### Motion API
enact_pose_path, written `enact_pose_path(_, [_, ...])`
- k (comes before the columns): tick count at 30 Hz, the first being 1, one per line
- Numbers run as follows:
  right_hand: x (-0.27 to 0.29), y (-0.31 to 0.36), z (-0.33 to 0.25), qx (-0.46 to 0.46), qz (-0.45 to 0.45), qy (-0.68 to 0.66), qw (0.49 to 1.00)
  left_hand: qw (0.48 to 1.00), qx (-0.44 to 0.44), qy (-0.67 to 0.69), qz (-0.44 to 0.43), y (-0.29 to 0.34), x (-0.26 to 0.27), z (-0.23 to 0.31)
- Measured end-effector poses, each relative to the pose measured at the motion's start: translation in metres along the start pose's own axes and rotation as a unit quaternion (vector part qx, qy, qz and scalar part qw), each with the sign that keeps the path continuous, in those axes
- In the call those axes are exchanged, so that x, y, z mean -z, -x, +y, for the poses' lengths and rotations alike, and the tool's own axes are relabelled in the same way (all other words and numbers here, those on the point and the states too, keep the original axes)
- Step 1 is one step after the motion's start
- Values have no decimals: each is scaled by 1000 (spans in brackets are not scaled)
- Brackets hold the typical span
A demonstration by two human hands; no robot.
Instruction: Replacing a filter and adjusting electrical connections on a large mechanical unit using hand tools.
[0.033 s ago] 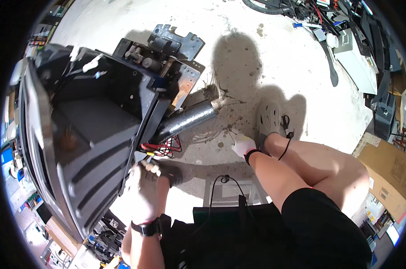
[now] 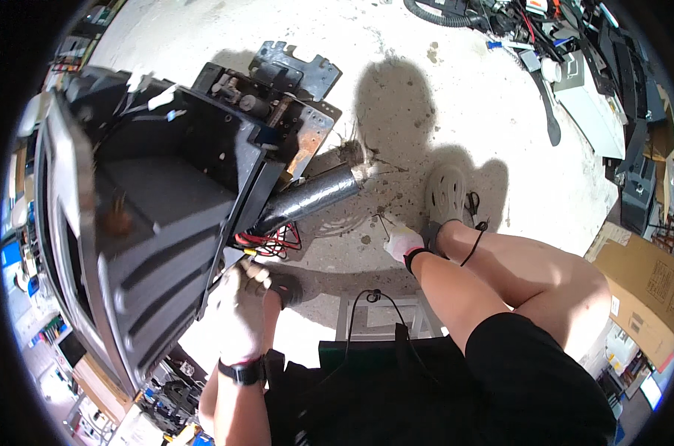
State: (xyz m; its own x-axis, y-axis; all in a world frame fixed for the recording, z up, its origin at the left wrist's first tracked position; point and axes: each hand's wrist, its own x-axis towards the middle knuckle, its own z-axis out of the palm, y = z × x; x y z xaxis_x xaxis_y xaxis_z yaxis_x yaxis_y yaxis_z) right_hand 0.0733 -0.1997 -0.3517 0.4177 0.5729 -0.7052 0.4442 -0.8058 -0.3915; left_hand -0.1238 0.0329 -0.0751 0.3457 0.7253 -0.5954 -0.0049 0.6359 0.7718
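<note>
A large black ribbed plastic housing (image 2: pixel 177 267) stands tilted at left. My left hand (image 2: pixel 239 308), in a whitish glove, curls its fingers at the housing's lower right edge; the exact grip is partly hidden. My right hand (image 2: pixel 404 242), also gloved, is closed low over the floor beside my foot. A thin dark rod (image 2: pixel 384 223) sticks out of its fingers. Between the hands lie a silvery-black cylinder (image 2: pixel 311 199) and red and black wires (image 2: pixel 273 241). Metal brackets (image 2: pixel 296 70) and a rusty plate (image 2: pixel 307 145) are attached at the housing's far side.
Dirt crumbs (image 2: pixel 352 154) lie at the cylinder's end. Black-handled scissors (image 2: pixel 472 202) rest beside my grey clog (image 2: pixel 447 195). A grey stool frame (image 2: pixel 342 316) stands before me. Cardboard boxes (image 2: pixel 642 275) are at right, and piled parts and a pale case (image 2: pixel 589 104) at far right.
The housing's left part has shifted slightly to the right, and its rim tips a little. My left hand has moved slightly with it. My right hand stays almost in place.
</note>
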Motion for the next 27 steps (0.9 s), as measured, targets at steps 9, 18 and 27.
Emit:
enact_pose_path(9, [38, 87, -104, 82, -147, -326, 930, 899, 189, -388, -69, -13, 23, -95])
enact_pose_path(18, [80, 172, -140, 222, -71, -281, 931, 926, -151, -321, -131, 22, -12, -98])
enact_pose_path(27, [101, 140, -176, 200, -109, -409, 884, 645, -441, -598, -179, -21, 10, -54])
